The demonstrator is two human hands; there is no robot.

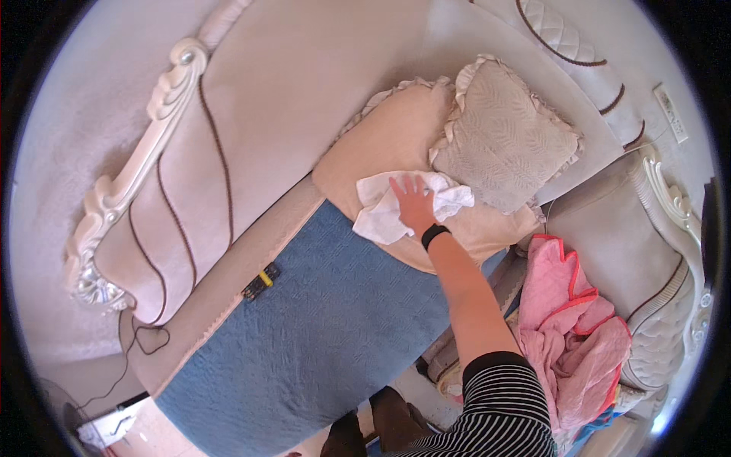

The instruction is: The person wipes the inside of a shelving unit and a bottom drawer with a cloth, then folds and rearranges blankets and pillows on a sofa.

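My right hand (413, 202) lies flat, fingers spread, on a crumpled white cloth (381, 217). The cloth rests on a large beige cushion (396, 141) at the end of a sofa. A black band sits on my wrist, and my striped sleeve enters from the lower edge. A grey ruffled pillow (506, 137) leans on the beige cushion just right of the hand. My left hand is out of view.
A blue cover (327, 327) spreads over the sofa seat, with a small black and yellow object (261, 280) at its back edge. The carved white sofa frame (137, 175) runs along the left. A pink blanket (567, 320) is heaped on an armchair (640, 251) at the right.
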